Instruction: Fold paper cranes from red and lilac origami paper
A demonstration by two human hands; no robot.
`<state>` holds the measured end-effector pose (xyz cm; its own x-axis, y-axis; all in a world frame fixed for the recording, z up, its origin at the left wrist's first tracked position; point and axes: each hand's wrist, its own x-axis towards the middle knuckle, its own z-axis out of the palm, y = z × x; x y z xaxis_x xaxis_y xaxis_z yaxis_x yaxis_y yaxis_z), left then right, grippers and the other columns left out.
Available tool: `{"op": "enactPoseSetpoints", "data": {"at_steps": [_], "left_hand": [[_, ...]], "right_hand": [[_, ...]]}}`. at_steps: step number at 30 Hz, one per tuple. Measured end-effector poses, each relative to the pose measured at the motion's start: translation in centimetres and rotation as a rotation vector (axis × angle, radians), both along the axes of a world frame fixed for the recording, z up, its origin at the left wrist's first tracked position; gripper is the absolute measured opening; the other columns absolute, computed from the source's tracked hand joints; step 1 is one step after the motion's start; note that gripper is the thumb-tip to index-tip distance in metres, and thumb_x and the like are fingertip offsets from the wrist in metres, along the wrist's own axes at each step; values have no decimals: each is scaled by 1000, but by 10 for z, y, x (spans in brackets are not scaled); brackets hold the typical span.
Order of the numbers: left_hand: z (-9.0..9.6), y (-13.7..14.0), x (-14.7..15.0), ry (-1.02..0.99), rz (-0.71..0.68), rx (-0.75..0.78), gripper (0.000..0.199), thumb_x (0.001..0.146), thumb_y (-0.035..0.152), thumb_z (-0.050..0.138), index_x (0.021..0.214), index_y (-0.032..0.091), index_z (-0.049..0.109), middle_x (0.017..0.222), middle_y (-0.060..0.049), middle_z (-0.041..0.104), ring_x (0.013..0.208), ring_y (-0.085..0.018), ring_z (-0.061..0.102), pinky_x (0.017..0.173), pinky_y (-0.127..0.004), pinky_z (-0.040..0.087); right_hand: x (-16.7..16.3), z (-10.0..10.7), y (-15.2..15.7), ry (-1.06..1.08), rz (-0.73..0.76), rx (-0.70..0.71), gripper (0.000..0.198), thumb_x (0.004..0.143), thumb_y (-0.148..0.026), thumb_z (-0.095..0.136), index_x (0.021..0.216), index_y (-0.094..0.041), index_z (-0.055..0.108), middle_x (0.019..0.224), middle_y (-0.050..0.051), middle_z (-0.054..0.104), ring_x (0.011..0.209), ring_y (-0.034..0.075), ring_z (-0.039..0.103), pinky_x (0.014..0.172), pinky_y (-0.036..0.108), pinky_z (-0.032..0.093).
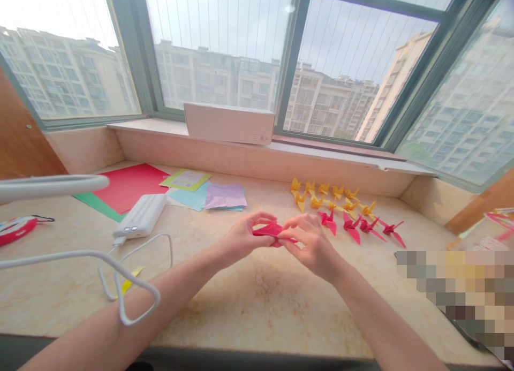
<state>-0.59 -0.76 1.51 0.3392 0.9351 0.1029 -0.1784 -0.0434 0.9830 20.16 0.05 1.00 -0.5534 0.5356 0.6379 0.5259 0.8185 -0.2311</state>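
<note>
Red folded paper sits at the centre of the frame, pinched between both bare hands. The left hand has its grip closed narrowly on one end, thumb below and fingers curled above; the right hand closes thumb and fingertips on the other end. Folding or shaping seems to be the step in hand, though the fingers hide most creases. As I judge it, the next move calls for a steady left grip while the right fingertips work lightly along the edge, without tearing it.

Just beyond the right hand, right of centre, stand four red folded paper cranes, with yellow folded paper cranes in rows behind them. Left of centre on the pale, marbled desk lie a creased purple paper square, a large red paper sheet and a white rectangular power bank with a cable plugged in.
</note>
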Motion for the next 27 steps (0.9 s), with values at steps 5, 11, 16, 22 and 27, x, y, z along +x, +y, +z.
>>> {"op": "enactPoseSetpoints", "data": {"at_steps": [5, 11, 16, 22, 27], "left_hand": [[0, 0, -5, 29, -110, 8, 31, 73, 21, 80, 99, 13, 66, 98, -9, 75, 95, -23, 72, 94, -41, 53], [-3, 0, -3, 140, -102, 233, 21, 78, 28, 77, 92, 15, 69, 115, -10, 68, 99, -24, 71, 89, -36, 56], [0, -1, -5, 479, 107, 585, 19, 84, 29, 69, 98, 18, 75, 113, -10, 67, 100, -22, 68, 93, -37, 54], [-1, 5, -10, 664, 197, 687, 13, 83, 27, 71, 93, 20, 75, 93, -6, 74, 89, -22, 67, 85, -34, 49], [-3, 7, -10, 685, 152, 741, 12, 88, 27, 65, 88, 23, 76, 87, -4, 74, 86, -20, 65, 82, -31, 46]], "right_hand": [[6, 4, 4, 9, 108, -39, 11, 93, -25, 63, 100, -25, 71, 94, 4, 73, 89, 21, 63, 88, 41, 41], [6, 1, 6, 26, 80, -19, 15, 96, -26, 57, 101, -24, 70, 92, 6, 74, 88, 22, 64, 86, 40, 43], [5, -1, 7, 38, 33, -32, 15, 97, -27, 55, 98, -23, 70, 90, 6, 73, 87, 22, 63, 83, 40, 42], [3, -2, 6, 30, 37, -25, 17, 98, -25, 52, 98, -23, 69, 89, 5, 73, 85, 22, 62, 82, 39, 41], [2, -3, 5, 32, 25, -41, 17, 99, -27, 53, 101, -23, 69, 91, 5, 73, 87, 22, 63, 84, 40, 40]]}}
